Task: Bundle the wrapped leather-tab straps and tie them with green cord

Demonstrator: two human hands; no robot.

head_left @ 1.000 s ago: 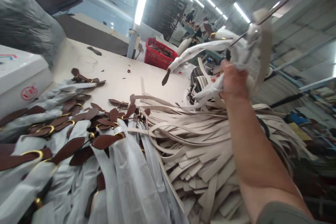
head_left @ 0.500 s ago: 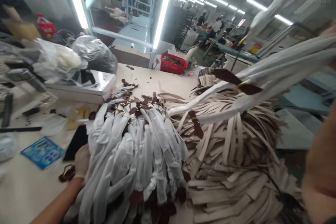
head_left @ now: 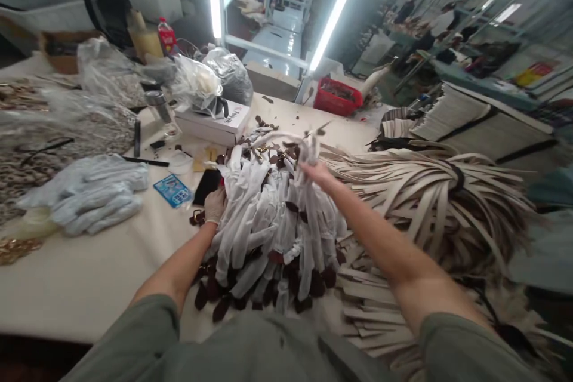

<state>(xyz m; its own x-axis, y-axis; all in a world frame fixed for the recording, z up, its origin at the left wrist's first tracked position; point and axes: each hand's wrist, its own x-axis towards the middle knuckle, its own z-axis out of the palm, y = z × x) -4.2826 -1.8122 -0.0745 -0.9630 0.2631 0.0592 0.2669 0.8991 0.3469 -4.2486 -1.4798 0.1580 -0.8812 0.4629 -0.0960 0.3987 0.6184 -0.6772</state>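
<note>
Wrapped strap pile (head_left: 268, 221) mid-table (head_left: 89, 274), white sleeves with brown leather ends, touching the bare beige strap heap (head_left: 425, 203) on its right. Right hand (head_left: 319, 174) on the pile's top, fingers closed on blurred wrapped straps (head_left: 308, 146). Gloved left hand (head_left: 215, 205) against the pile's left edge; grip unclear.

Bright overhead tube lights (head_left: 336, 9) glare (edges warped, blurred).

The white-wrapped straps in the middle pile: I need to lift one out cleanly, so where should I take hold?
Take a wrapped strap by its far end, near the right hand, from above. The ends there lie on top, fanned and free; the near brown tabs overlap and tangle.
</note>
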